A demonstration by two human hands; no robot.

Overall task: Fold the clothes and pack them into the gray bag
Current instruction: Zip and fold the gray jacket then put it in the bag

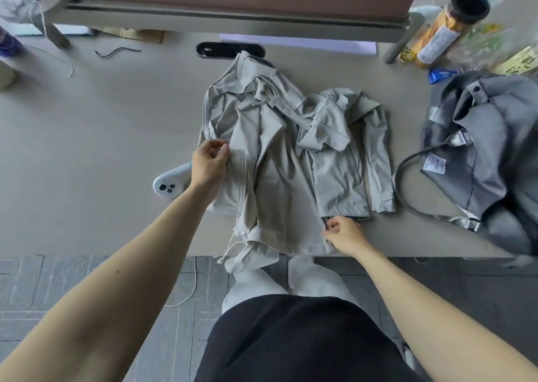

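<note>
Light grey clothes (276, 154) lie crumpled in the middle of the beige table (102, 148), one corner hanging over the front edge. A greener grey piece (343, 172) lies on their right side. My left hand (208, 166) pinches the left edge of the light garment. At the near edge, my right hand (343, 234) pinches the cloth's lower hem. The gray bag (480, 154) sits slumped and open at the right of the table, its strap looping toward the clothes.
A white controller (170, 182) lies just left of my left hand. A black oval grommet (230, 50) is behind the clothes. Bottles and a black-capped jar (448, 26) crowd the back right. A black cord (116, 52) lies at the back left.
</note>
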